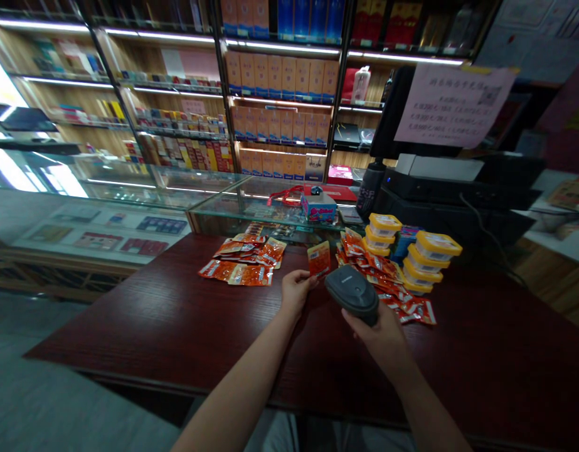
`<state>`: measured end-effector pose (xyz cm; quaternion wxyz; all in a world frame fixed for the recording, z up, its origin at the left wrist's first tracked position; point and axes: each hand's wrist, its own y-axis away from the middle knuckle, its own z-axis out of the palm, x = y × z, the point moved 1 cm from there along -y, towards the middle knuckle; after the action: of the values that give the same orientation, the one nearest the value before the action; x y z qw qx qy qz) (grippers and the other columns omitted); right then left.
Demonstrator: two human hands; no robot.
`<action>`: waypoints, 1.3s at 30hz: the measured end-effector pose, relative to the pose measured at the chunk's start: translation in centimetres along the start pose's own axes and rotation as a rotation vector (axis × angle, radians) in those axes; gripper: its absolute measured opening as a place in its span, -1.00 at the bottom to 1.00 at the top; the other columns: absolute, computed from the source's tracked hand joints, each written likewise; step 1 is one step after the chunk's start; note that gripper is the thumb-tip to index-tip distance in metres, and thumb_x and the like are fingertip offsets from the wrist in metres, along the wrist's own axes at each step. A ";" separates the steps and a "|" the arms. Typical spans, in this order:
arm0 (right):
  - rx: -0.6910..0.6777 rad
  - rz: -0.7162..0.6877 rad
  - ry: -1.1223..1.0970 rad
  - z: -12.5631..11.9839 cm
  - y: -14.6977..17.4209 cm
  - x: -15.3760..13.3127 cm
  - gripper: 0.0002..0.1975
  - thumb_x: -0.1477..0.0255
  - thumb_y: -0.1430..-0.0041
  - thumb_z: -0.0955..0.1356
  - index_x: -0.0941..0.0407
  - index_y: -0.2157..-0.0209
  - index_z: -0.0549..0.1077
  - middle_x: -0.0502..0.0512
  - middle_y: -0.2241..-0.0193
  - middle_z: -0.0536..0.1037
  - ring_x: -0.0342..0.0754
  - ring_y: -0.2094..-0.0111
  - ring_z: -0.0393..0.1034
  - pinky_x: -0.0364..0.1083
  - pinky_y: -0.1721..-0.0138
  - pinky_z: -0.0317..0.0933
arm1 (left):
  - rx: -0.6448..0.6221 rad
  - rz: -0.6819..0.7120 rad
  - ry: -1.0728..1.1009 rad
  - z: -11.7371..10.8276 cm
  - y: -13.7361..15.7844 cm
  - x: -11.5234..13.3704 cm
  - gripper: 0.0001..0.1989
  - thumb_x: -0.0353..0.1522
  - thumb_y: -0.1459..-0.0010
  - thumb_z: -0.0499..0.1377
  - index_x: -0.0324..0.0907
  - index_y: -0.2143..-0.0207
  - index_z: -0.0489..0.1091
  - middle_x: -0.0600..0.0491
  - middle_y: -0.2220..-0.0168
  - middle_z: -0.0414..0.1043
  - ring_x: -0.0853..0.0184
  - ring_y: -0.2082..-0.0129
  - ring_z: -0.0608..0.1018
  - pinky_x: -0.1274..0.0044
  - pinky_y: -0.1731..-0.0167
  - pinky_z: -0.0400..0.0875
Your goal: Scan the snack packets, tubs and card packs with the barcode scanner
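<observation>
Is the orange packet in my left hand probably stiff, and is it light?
The packet is perhaps fairly stiff, since it stands without visible drooping. It seems light: the left hand pinches only its lower end.

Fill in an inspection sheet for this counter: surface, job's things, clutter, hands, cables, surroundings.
Surface: dark red-brown wooden counter, front stretch bare.
Job's things: handheld barcode scanner; one orange packet, held up; orange packets spread left and heaped right.
Clutter: two stacks of yellow tubs, near and far, beside the right heap; small blue-and-pink box on the glass case behind.
Hands: left pinches the held packet's lower edge; right grips the scanner.
Cables: one thin cable hanging at the black machine, right; none seen on the scanner.
Surroundings: lit shelves of boxed goods; printed paper sign.
</observation>
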<state>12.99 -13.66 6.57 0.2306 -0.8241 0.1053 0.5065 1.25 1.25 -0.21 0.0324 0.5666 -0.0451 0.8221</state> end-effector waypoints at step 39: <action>0.097 -0.621 0.840 -2.7 3.0 8.7 -0.72 0.40 -0.16 0.24 0.15 0.09 0.35 0.15 0.24 0.57 0.00 0.33 0.48 -0.07 0.34 0.24 | 0.548 0.169 -0.964 -21.9 -5.6 11.8 -0.69 -0.35 -0.03 0.11 -0.28 0.22 0.53 -0.08 0.32 0.56 0.27 0.37 0.56 0.54 0.37 0.39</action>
<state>17.96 -17.06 -0.89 0.3456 -0.9370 -0.0374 0.0349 -22.73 9.30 3.25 -0.2061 0.8605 0.1150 0.4515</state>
